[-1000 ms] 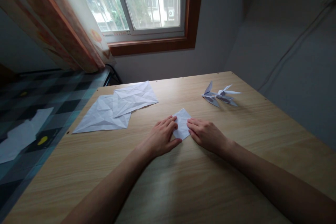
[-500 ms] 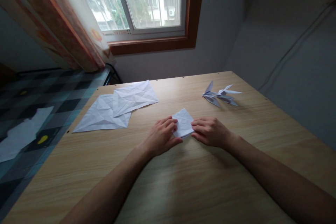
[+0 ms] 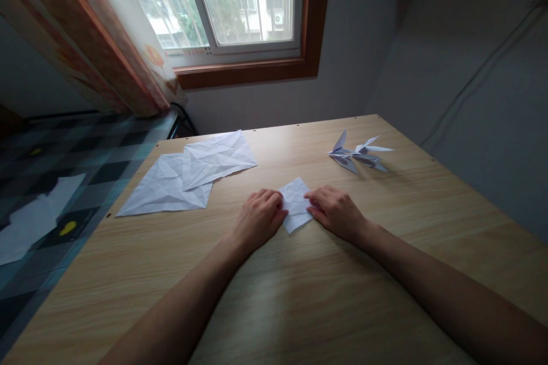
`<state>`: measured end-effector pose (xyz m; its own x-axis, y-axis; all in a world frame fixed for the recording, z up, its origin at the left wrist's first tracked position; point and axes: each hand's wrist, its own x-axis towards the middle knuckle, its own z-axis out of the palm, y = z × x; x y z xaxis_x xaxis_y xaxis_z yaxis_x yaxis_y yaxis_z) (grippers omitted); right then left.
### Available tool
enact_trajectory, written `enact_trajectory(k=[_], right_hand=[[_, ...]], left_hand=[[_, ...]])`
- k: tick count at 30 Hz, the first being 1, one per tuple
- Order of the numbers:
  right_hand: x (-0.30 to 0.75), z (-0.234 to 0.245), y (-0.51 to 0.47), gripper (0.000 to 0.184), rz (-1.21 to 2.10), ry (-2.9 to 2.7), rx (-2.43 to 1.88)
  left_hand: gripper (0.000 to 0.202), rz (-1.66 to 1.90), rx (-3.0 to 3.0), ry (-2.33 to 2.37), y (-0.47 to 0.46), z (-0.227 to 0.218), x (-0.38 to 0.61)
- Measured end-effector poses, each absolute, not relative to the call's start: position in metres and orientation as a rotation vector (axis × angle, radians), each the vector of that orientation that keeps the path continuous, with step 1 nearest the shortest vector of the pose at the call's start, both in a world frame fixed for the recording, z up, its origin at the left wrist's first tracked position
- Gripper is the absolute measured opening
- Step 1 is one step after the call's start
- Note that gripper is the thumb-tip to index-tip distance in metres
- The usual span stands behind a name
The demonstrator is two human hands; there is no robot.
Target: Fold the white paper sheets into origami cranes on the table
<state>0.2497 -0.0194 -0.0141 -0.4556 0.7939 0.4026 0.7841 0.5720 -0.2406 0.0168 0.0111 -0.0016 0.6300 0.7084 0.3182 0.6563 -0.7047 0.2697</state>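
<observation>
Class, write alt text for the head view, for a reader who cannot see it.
A left hand and right hand hold a small folded white paper on a wooden table. Two creased sheets lie far left; a folded paper model far right.

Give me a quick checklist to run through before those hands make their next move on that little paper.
1. Small paper lies on the table: ok.
2. Left hand touches its left edge: ok.
3. Right hand touches its right edge: ok.
4. Fingers pinching rather than just pressing: cannot tell.
5. Paper model and creased sheets lie apart from both hands: ok.
</observation>
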Motion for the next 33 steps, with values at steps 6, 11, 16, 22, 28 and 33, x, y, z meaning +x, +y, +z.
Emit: enact_trajectory(k=[6,11,16,22,28,33], right_hand=[[0.251,-0.008,-0.020,0.021,-0.130,-2.600,-1.140],[0.246,0.000,-0.027,0.020,-0.168,-2.669,-1.206],[0.238,0.007,-0.035,0.014,-0.120,-2.679,-1.323],[0.230,0.014,-0.041,0.009,-0.066,-2.787,-1.156],[0.219,0.008,-0.054,0.014,-0.100,-2.772,-0.899],[0.228,-0.007,-0.044,0.014,0.084,-2.489,-0.862]], left_hand=[[0.012,0.629,2.839,1.071,0.010,-0.007,0.016],[0.020,0.537,3.067,0.792,0.006,-0.002,0.017],[0.023,0.386,3.107,0.806,0.002,0.006,0.018],[0.019,0.388,3.049,0.922,0.000,0.007,0.021],[0.021,0.433,3.013,1.040,-0.004,0.009,0.027],[0.028,0.369,2.991,1.074,-0.005,0.008,0.027]])
